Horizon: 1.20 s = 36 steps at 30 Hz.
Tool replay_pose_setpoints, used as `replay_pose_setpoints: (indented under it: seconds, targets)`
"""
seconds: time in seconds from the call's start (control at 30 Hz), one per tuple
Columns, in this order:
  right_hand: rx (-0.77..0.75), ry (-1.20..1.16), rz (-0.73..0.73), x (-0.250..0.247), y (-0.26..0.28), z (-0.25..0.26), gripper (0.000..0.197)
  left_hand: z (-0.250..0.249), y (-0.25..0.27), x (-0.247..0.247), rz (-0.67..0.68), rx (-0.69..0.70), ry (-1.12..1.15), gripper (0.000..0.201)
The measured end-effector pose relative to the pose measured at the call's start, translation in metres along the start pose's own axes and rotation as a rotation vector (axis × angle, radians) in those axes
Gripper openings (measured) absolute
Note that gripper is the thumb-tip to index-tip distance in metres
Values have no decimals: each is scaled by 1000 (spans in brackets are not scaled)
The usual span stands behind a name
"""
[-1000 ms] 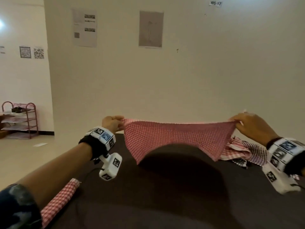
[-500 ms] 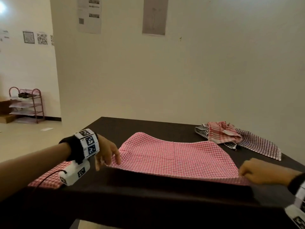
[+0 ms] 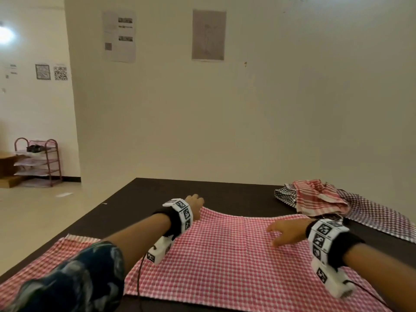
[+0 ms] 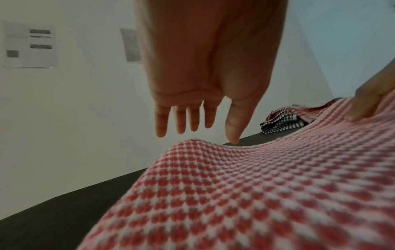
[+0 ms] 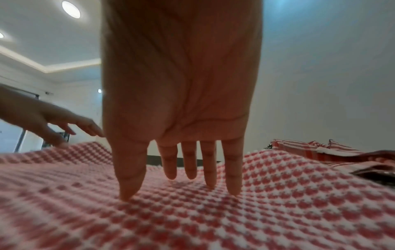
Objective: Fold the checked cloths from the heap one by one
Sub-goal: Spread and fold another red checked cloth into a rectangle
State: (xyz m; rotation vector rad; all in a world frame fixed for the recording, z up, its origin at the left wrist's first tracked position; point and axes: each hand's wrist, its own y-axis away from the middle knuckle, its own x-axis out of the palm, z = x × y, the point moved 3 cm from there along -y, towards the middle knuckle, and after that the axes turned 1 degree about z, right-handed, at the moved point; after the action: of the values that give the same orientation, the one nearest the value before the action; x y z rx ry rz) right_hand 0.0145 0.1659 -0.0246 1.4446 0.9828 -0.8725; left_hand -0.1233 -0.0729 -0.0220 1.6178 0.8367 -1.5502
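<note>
1. At the far left a red shoe rack [image 3: 37, 162] stands on the floor by the wall; papers [image 3: 119, 36] hang on the wall above the desk [image 3: 135, 197].
2. On the near left corner of the desk lies another red checked cloth [image 3: 56, 257], flat; a dark patterned sleeve [image 3: 74, 282] covers part of it.
3. The left hand [image 3: 195, 202] reaches to the far left corner of the spread red cloth [image 3: 225, 255]; its fingers [image 4: 181, 118] are straight and slack, holding nothing; the corner of the cloth bulges up just under them.
4. The spread red cloth lies across the middle of the desk, near the front edge, with a crease down its middle.
5. The right hand [image 3: 287, 230] is flat on the right part of that cloth; its fingers [image 5: 233, 169] are stretched out and its fingertips touch the weave, gripping nothing.
6. At the far right the heap [image 3: 319, 199] of red and dark checked cloths sits crumpled on the desk, near the spread cloth's far right corner.
</note>
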Motion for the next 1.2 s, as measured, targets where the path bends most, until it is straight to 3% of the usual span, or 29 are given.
replay_pose_setpoints:
  seconds: [0.13,0.23,0.33,0.43,0.47,0.57,0.63,0.7,0.8,0.87,0.93,1.07,1.13,1.2]
  targets:
    - [90,-25,62,-3,-30,-27,65,19,-42,1,75,5,11,59]
    - [151,-28,89,-5,-36,-56,87,35,-54,-5,232,85,163,53]
    - [134,-61,53,-3,-33,-68,77,60,-57,-13,296,105,200,51]
    - [78,-17,32,-2,-37,-71,123,84,-57,-18,204,34,125,31]
    - [87,-6,17,-2,-40,-72,130,89,-55,-19,144,-5,97,29]
    - [122,-12,-102,-2,-41,-62,93,86,-43,-15,30,-102,-210,41]
    - [79,-24,-100,-1,-39,-48,91,67,-37,-5,-29,-71,-377,56]
    - [30,-81,-57,1,-34,-35,89,36,-30,5,-80,36,-283,52]
    - [52,-154,60,11,-27,-32,72,-12,-21,25,123,168,-109,55]
    - [125,-185,101,17,-16,-41,74,-27,-13,34,282,143,-114,62]
    - [240,-155,132,19,-4,-60,82,-27,-10,39,348,94,-116,70]
    - [431,-95,112,35,-6,-130,111,-25,-2,40,372,18,-150,72]
    - [431,-152,107,47,-11,-154,105,-37,9,35,339,22,-186,70]
    - [401,-215,78,46,23,-129,100,-58,24,27,346,78,-149,67]
